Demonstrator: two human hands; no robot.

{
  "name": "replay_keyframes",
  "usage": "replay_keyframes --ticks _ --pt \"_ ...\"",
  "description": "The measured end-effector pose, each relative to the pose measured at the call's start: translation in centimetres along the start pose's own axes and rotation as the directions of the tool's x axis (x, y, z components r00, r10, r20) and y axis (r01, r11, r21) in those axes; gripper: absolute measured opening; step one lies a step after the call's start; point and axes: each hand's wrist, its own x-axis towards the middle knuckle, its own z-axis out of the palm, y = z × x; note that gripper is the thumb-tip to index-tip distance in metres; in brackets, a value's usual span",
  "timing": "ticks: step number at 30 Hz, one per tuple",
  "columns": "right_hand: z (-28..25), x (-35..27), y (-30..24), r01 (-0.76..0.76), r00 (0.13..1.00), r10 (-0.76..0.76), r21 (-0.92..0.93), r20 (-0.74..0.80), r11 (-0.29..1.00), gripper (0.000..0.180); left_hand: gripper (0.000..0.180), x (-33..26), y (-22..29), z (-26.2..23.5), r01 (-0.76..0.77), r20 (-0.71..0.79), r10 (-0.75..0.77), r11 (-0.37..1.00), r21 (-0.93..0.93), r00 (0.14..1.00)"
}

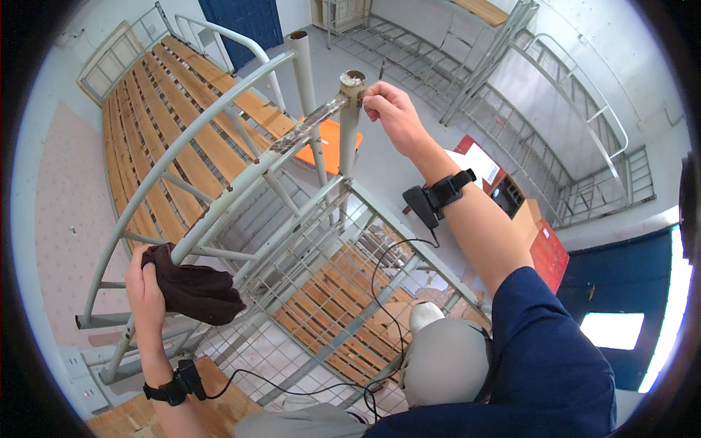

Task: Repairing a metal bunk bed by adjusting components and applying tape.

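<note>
My left hand is closed around a dark brown cloth, which drapes over the lower end of a sloping rail. That rail belongs to a grey-green metal bunk bed frame, its paint chipped and rust-stained along the upper stretch. Beside the open top of the corner post, my right hand is closed, with its fingertips at the post. A thin dark stick pokes up above the curled fingers. Its lower part is hidden in the hand.
Below me lies a wire mesh bed base over wooden slats. A slatted bunk stands at left, and more metal bunks line the far right. An orange board and a red table with boxes are lower down. Black cables run between my wrist straps.
</note>
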Motion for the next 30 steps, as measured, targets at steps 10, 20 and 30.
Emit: replay_keyframes --ticks 10,20,30 --pt "-1.4 0.1 -0.5 -0.129 0.972 0.129 -0.01 0.198 0.992 0.019 0.026 0.0 0.2 -0.2 0.015 0.033 -0.013 0.999 -0.051 0.999" --pt "-0.2 -0.3 0.1 0.124 0.992 -0.116 -0.25 0.045 0.96 0.029 0.027 0.0 -0.4 0.1 0.001 0.035 0.002 0.996 -0.086 0.999" --pt "3.7 -3.3 -4.0 0.124 0.953 -0.248 -0.525 -0.173 0.842 0.031 0.028 -0.4 -0.4 -0.1 0.036 -0.004 -0.036 0.999 -0.003 0.999"
